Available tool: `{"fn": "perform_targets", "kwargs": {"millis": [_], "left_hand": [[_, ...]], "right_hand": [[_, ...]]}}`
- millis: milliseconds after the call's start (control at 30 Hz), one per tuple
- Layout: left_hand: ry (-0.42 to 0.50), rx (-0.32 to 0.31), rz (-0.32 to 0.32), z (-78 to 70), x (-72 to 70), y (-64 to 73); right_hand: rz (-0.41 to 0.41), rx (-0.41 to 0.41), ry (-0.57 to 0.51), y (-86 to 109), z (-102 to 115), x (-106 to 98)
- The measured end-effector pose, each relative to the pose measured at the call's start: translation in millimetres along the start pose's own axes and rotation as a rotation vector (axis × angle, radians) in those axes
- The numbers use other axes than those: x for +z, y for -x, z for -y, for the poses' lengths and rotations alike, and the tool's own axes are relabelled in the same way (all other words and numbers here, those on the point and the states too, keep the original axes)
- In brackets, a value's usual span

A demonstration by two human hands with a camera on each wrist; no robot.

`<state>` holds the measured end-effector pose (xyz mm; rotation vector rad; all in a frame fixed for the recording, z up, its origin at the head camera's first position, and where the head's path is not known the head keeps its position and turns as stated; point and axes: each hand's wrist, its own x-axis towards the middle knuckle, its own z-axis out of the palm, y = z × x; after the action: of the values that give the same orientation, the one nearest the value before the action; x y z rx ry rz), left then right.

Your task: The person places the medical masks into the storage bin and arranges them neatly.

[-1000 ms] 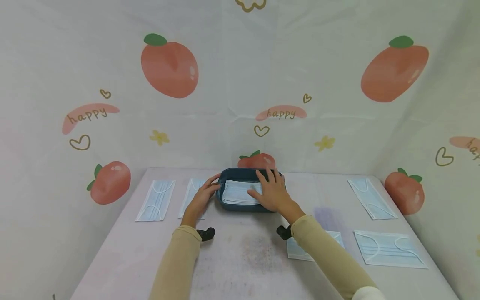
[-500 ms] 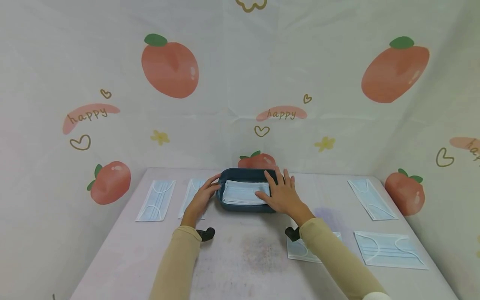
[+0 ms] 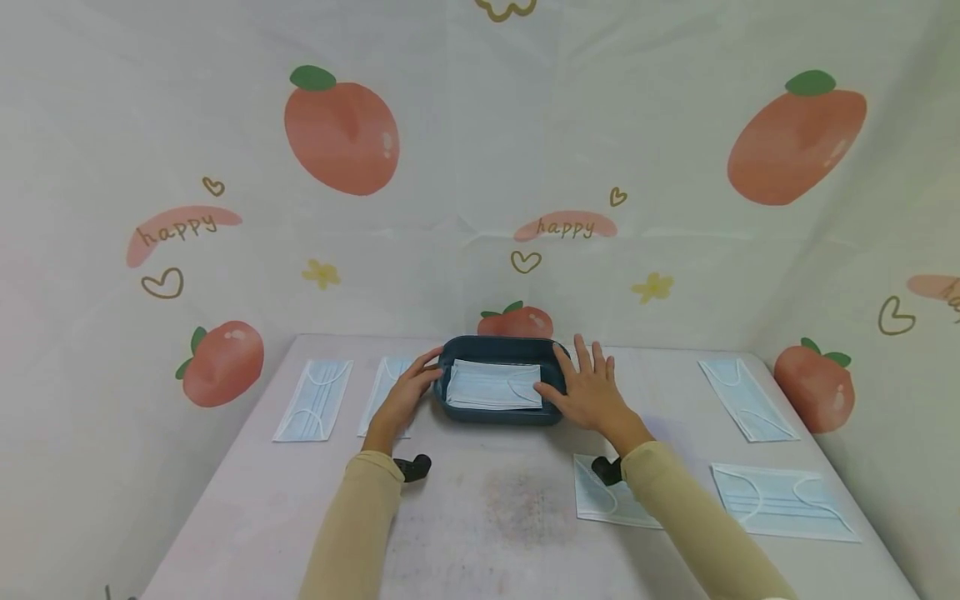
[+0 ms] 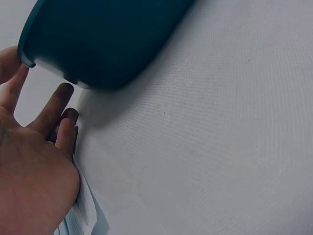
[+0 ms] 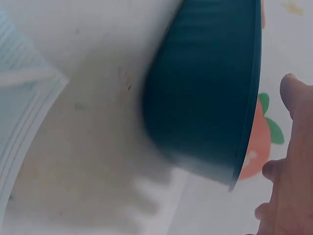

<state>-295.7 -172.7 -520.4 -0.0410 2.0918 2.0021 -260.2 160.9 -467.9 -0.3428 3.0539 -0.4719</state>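
A dark blue plastic bin [image 3: 495,418] sits at the back middle of the table, with a stack of light blue face masks [image 3: 491,385] lying flat inside. At its left end is the left hand [image 3: 403,396], extended fingers against the side and rim. From the left wrist view, the fingertips of that hand [image 4: 36,166] lie along the bin's wall [image 4: 107,39]. Over the bin's right end the right hand [image 3: 598,400] is spread, thumb above the masks' edge. The right wrist view has this hand [image 5: 293,171] beside the rim, holding nothing.
Two masks, one a far-left mask [image 3: 313,400] and the other a partly covered mask [image 3: 378,392], lie left of the bin. On the right are a back mask [image 3: 748,398], a front mask [image 3: 783,500] and a mask under the right forearm [image 3: 600,496]. A printed curtain [image 3: 450,167] hangs behind.
The right hand has drawn rightward from over the masks to the bin's right end, uncovering the stack and an ear loop. The left hand has stayed in place.
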Motion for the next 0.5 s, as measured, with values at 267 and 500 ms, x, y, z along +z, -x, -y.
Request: {"fn": "perform_targets", "kwargs": {"millis": [267,500], "left_hand": [[0.000,-0.008,-0.009,-0.5,1.3,0.1],[0.008,-0.014,-0.015,-1.5,1.3,-0.4]], "right_hand": [[-0.005,0.042,-0.028,6.8,-18.6,-4.6],[-0.012,0.086,0.002,13.8,-35.1,-5.7]]}}
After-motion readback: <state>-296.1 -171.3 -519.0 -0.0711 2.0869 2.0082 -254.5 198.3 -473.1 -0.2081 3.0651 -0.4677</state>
